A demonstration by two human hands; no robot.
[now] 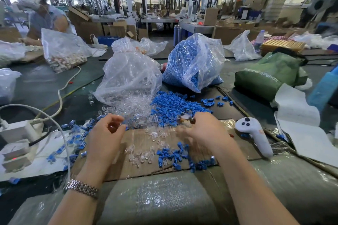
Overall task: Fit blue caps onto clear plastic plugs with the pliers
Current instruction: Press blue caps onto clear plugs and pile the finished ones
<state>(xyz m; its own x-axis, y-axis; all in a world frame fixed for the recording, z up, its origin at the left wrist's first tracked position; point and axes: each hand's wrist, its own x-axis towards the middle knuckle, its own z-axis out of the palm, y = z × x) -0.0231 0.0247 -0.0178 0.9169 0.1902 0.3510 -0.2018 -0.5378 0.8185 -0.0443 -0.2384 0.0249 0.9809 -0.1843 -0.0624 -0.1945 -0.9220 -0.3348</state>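
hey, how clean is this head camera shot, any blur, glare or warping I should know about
Head view: the right hand is motion-blurred, so what it holds is hard to make out; the left hand is sharper, fingers curled round a small clear piece. Daylight glares off the clear plastic bag and the bubble wrap. Wide-angle warping bends the edges, and the far hall is soft.

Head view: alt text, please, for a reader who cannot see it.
Two bare hands work over cardboard strewn with blue caps and clear plugs: left hand pinches a small part, right hand grips a blurred tool. Behind stand a bag of clear plugs and a bag of blue caps.
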